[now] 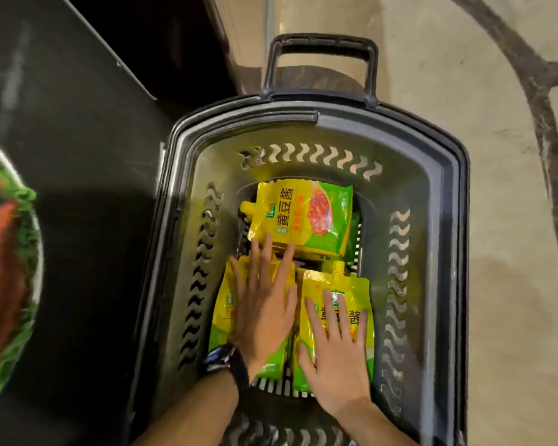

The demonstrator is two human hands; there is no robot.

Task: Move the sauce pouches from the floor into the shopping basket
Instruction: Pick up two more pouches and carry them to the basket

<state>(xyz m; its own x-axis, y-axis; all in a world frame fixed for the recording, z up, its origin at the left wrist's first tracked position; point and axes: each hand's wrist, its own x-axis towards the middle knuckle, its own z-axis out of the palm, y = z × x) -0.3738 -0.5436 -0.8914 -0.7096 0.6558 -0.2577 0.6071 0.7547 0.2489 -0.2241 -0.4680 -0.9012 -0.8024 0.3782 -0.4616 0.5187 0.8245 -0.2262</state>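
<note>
Head view: both hands are reaching down into the basket (335, 114), forearms coming in over its near end, palms down. Each is lying flat with fingers straight and spread, gripping nothing. Pressing on the left pouch (221, 317) is the left hand (264, 304); pressing on the right pouch (351, 283) is the right hand (335, 346). These two pouches are lying side by side at the near end, long axes running away from the person, the right one's spout pointing to the far end. Beyond them the third pouch (303, 214) is lying crosswise, spout to the left; the left fingertips are reaching its near edge, so the left hand is nearer. On the floor (512, 220) at right no pouches are showing, so loading looks nearly done.
</note>
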